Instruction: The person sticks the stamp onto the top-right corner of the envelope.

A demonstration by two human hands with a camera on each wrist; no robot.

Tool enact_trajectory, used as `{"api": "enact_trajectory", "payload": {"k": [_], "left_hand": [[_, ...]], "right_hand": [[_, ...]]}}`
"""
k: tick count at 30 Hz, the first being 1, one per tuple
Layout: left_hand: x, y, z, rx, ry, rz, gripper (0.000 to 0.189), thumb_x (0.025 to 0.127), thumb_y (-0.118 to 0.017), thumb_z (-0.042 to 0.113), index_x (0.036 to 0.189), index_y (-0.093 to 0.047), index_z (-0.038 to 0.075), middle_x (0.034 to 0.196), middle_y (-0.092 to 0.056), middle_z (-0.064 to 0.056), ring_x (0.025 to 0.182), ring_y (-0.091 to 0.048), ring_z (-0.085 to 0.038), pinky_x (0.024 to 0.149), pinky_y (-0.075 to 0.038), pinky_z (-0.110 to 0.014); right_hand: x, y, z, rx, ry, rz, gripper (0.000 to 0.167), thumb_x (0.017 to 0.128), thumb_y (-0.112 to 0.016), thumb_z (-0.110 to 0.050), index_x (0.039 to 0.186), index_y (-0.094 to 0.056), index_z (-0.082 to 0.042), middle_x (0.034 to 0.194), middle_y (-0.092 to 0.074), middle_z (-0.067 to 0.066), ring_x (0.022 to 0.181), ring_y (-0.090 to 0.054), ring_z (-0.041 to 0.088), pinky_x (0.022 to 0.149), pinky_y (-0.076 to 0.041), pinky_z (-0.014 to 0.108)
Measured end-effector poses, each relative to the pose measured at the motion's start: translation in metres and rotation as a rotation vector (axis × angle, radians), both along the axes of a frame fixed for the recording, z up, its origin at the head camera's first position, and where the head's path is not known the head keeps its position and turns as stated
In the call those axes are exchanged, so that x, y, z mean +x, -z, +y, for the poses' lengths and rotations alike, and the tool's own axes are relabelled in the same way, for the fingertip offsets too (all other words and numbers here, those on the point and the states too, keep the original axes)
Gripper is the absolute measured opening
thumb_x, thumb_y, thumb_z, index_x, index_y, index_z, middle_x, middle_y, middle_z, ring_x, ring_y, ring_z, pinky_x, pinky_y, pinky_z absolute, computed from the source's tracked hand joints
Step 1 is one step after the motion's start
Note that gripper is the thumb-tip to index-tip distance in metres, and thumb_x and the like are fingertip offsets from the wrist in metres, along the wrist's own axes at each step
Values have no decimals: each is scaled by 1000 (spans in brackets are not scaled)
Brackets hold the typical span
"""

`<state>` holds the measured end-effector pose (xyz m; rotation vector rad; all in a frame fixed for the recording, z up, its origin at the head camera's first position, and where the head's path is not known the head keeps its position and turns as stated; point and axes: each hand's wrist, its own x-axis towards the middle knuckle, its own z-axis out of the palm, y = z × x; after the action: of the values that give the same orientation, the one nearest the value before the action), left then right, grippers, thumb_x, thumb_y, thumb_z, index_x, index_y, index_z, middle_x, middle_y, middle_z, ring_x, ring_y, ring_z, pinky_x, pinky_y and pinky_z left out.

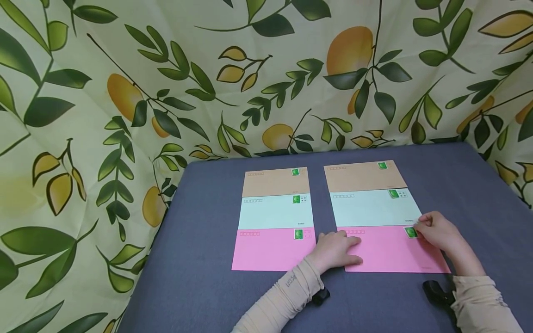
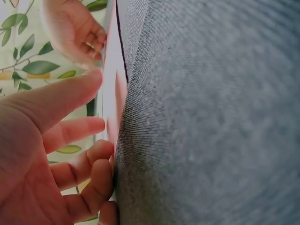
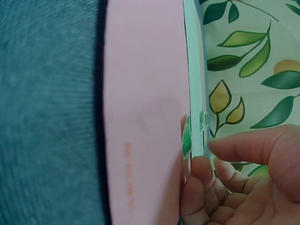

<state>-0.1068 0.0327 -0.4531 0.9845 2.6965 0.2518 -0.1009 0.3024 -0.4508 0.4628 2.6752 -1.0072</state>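
Observation:
Two columns of envelopes lie on the table, each brown, pale blue and pink from back to front. My right hand (image 1: 437, 231) is at the upper right corner of the right pink envelope (image 1: 387, 252). Its thumb and curled forefinger pinch the edge of a green stamp (image 1: 410, 232), which looks tilted up in the right wrist view (image 3: 187, 137). A small whitish bit shows by the fingertips; what it is, I cannot tell. My left hand (image 1: 335, 249) rests with spread fingers on that envelope's left edge.
Green stamps sit on the right blue envelope (image 1: 370, 210), the right brown envelope (image 1: 362, 178), and the left brown (image 1: 270, 185), blue (image 1: 270, 215) and pink (image 1: 266, 252) envelopes. A leaf-patterned curtain (image 1: 250, 101) hangs behind the dark blue tablecloth (image 1: 187, 249).

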Motion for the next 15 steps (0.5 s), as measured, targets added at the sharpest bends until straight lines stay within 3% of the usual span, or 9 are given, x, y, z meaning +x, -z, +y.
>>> {"api": "enact_trajectory", "payload": {"k": [3, 7, 11, 15], "left_hand": [[1, -1, -2, 18, -2, 30, 44, 84, -61, 51, 125, -59, 35, 104, -63, 11, 81, -51, -4, 67, -32, -25], [-1, -5, -9, 32, 6, 126, 36, 88, -56, 50, 121, -61, 36, 99, -63, 12, 79, -47, -4, 66, -28, -21], [-12, -14, -24, 65, 9, 205, 33, 92, -52, 46, 120, -62, 34, 95, -63, 10, 82, -48, -5, 69, -30, -20], [-26, -25, -40, 72, -20, 240, 36, 92, -52, 44, 124, -60, 30, 103, -65, 8, 89, -53, -10, 74, -33, -25]], "right_hand": [[1, -4, 0, 19, 2, -18, 46, 92, -49, -25, 111, -36, 15, 91, -46, 24, 83, -46, 32, 58, -40, 27], [0, -9, 1, 40, -15, -9, 49, 94, -48, -33, 109, -39, 13, 88, -48, 22, 79, -48, 29, 58, -41, 28], [-2, -20, 1, 61, -51, 22, 51, 95, -48, -36, 107, -41, 12, 87, -51, 22, 75, -51, 27, 58, -42, 29], [-6, -32, 4, 101, -96, 48, 51, 95, -47, -37, 108, -43, 12, 92, -52, 27, 78, -51, 32, 60, -43, 33]]}}
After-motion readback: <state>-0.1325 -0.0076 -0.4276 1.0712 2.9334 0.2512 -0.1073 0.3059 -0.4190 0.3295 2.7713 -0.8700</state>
